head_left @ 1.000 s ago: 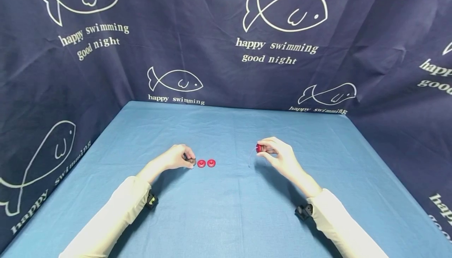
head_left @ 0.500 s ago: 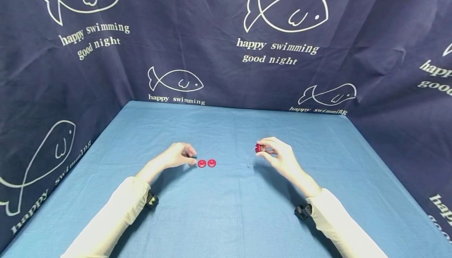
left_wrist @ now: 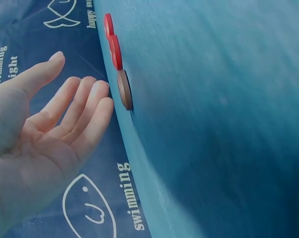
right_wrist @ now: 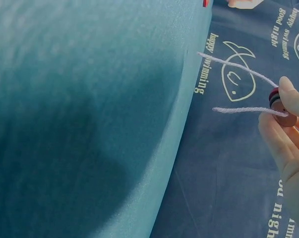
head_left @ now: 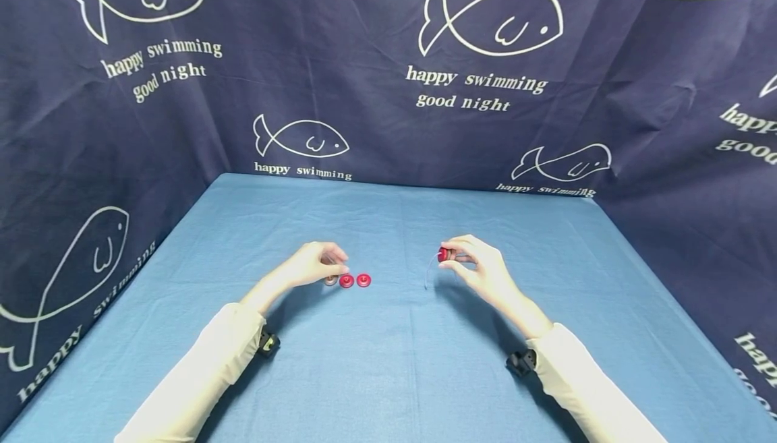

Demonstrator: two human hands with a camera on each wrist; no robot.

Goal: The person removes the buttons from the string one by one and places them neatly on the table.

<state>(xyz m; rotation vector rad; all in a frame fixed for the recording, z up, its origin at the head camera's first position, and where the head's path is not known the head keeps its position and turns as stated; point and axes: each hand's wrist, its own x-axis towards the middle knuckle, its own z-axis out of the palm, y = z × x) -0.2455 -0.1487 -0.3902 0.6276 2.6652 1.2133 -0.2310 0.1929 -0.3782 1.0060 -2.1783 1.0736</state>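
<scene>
My left hand [head_left: 311, 264] hovers over the left end of a short row of round buttons and holds nothing. In the left wrist view its fingers and thumb [left_wrist: 47, 72] are apart and relaxed. A brown button [head_left: 330, 282] lies under the fingers, partly covered by them in the head view. Beside it come one red button [head_left: 347, 282] and another red button [head_left: 363, 280]. My right hand [head_left: 483, 266], raised above the cloth, pinches a small stack of red, dark and brown buttons [right_wrist: 285, 111] between thumb and fingers. A pale string [right_wrist: 238, 65] runs through the stack, both ends sticking out.
A blue cloth [head_left: 388, 362] covers the table. Dark navy curtains [head_left: 376, 85] with white fish prints hang behind and on both sides. A black wrist camera [head_left: 268, 343] sits at the left cuff, and another black wrist camera [head_left: 521, 363] at the right.
My left hand's fingers have come off the brown button, leaving it on the cloth, and moved slightly right towards the nearer red button. The right hand has stayed in place with its stack.
</scene>
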